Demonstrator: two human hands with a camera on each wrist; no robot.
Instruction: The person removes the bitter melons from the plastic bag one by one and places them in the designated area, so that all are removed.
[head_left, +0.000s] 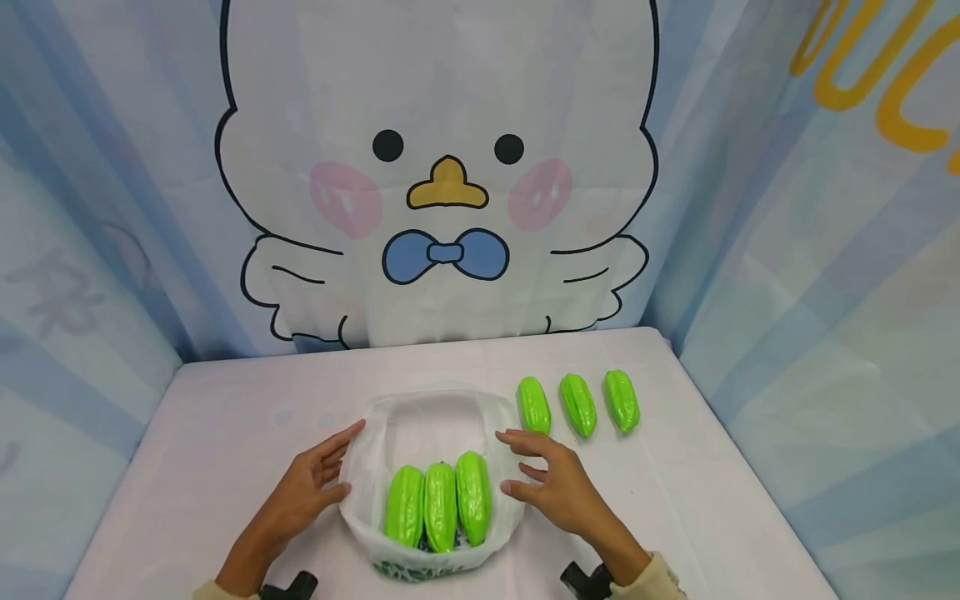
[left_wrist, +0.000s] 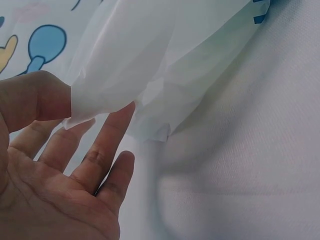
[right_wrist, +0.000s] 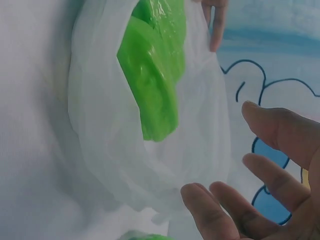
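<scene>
A white plastic bag (head_left: 431,400) stands with its mouth open on the table, its rim rolled outward. Three glossy green ridged gourds (head_left: 441,507), like bitter melons, lie side by side within it. My left hand (head_left: 307,483) is at the bag's left side, fingers extended; in the left wrist view its thumb (left_wrist: 37,95) reaches the plastic edge, the tip hidden there. On the other side my right hand (head_left: 558,479) has its fingers spread and loosely bent, fingertips right at the rim. In the right wrist view that hand (right_wrist: 265,190) holds nothing.
Three more green gourds (head_left: 578,405) lie in a row on the table, behind and right of the bag. The table has a pale cloth (head_left: 225,425). A printed curtain (head_left: 442,100) with a cartoon bird hangs behind it, and blue striped curtains (head_left: 847,333) flank both sides.
</scene>
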